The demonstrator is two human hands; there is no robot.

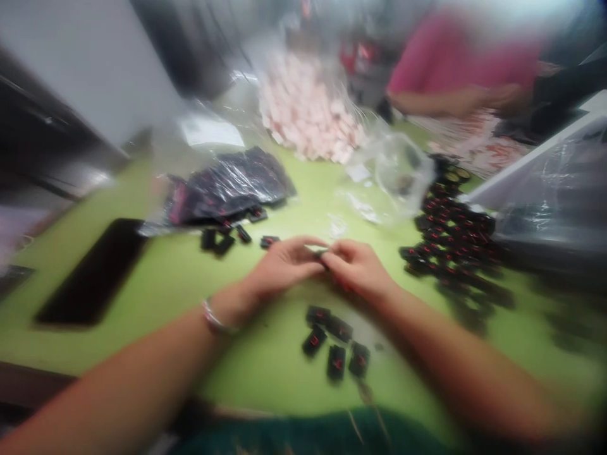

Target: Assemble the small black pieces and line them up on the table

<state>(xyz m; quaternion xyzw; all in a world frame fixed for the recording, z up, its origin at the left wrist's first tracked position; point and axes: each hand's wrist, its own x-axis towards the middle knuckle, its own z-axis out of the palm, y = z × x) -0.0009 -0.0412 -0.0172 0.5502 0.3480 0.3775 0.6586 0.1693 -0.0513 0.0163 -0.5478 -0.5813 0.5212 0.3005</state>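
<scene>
Over the middle of the green table (246, 366), my left hand (284, 262) and my right hand (358, 265) meet fingertip to fingertip. Both are closed on a small dark piece (323, 254); fingers cover most of it and blur hides its kind. Just below my hands lie several small black blocks with red marks (336, 362). A similar black block (269, 242) sits beyond my left hand's knuckles, and a few more (222, 242) are grouped farther left. To the right of my right hand spreads a large heap of black pieces with red parts (450, 234).
A clear bag of dark pieces (232, 186) lies at the back left, near a black flat slab (95, 272). Behind stands a bag of pale pink pieces (308, 107). Crumpled clear plastic (398, 170) and a plastic-covered bin (554, 183) are on the right. A person in pink (465, 63) works opposite.
</scene>
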